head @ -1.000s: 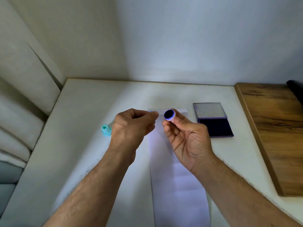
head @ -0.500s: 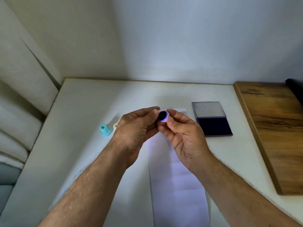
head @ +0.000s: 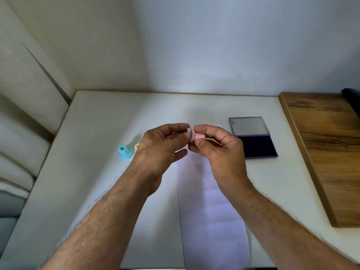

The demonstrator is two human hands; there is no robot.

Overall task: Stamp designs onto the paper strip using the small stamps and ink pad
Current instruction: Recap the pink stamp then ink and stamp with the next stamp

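A small pink stamp with a blue-inked rim is held above the far end of the white paper strip. My right hand pinches its body between thumb and fingers. My left hand pinches the stamp's inked end, where a pale cap piece meets it. The open ink pad lies to the right of the strip, dark pad toward me, lid folded back. A teal stamp stands on the table left of my left hand. A cream stamp peeks out beside my left wrist.
The white table meets the wall at the back. A wooden board lies along the right side, with a dark object at its far corner. Cushions sit off the table's left edge.
The stamp has turned from inked face toward me to lying sideways. My left hand has closed in from apart and now grips the stamp's inked end together with my right.
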